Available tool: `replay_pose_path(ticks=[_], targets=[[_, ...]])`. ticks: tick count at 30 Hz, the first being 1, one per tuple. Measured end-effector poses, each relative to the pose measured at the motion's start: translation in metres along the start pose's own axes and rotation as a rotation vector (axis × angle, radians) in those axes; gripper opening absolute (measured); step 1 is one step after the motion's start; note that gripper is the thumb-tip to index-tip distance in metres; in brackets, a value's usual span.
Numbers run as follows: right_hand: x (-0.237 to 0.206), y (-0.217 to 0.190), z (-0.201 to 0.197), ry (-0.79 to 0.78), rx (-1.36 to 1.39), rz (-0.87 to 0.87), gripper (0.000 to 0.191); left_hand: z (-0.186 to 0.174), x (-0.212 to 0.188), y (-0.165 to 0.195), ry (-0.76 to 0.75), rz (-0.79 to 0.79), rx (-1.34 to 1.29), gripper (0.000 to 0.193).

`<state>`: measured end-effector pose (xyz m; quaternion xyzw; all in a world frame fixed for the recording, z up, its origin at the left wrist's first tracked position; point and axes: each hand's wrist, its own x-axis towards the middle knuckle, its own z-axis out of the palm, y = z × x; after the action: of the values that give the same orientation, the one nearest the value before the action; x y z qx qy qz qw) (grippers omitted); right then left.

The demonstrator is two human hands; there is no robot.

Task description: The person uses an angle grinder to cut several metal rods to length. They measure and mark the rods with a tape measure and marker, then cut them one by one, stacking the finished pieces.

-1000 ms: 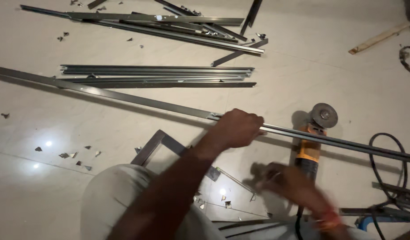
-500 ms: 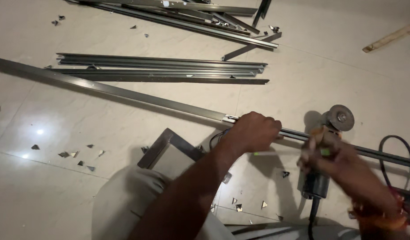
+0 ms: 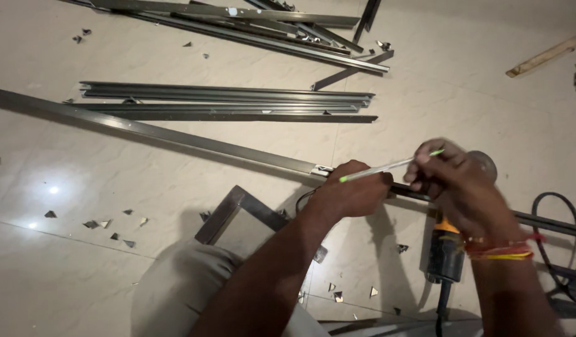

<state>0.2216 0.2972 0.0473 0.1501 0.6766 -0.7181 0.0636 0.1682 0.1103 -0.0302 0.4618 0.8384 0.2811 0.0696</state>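
Dim warm light, glare spots on the glossy floor, soft shadows, motion-blurred right hand.

Long metal bar lies diagonally across floor; bundled strips behind it; angle grinder before its right part.

- I look down on a metal-fabrication work floor, laid out on pale polished tiles.
- Long steel channels lie in bundles; cut metal scraps litter the ground.
- An angle grinder and its black cable rest beside a long metal bar.
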Motion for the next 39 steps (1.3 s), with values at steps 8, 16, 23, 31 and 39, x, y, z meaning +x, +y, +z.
replay_pose_path(ticks=[8, 16, 23, 31, 39], targets=[[-0.028, -0.003, 0.013, 0.106, -0.871, 0.268, 0.019, -0.01, -0.006, 0.006, -0.057, -0.084, 0.042, 0.02], [-0.001, -0.033, 0.04, 0.013, -0.598, -0.085, 0.03, 0.004, 0.002, 0.003, -0.078, -0.012, 0.187, 0.03], [0.053, -0.004, 0.096, -0.374, -0.602, -0.254, 0.019, 0.028, -0.001, -0.009, 0.004, -0.02, 0.083, 0.025], [0.067, 0.014, 0.117, -0.415, -0.719, -0.2, 0.015, 0.056, -0.004, -0.027, 0.21, 0.026, -0.052, 0.025], [0.065, 0.011, 0.121, -0.424, -0.755, -0.204, 0.015, 0.058, -0.002, -0.027, 0.078, 0.02, 0.002, 0.025]])
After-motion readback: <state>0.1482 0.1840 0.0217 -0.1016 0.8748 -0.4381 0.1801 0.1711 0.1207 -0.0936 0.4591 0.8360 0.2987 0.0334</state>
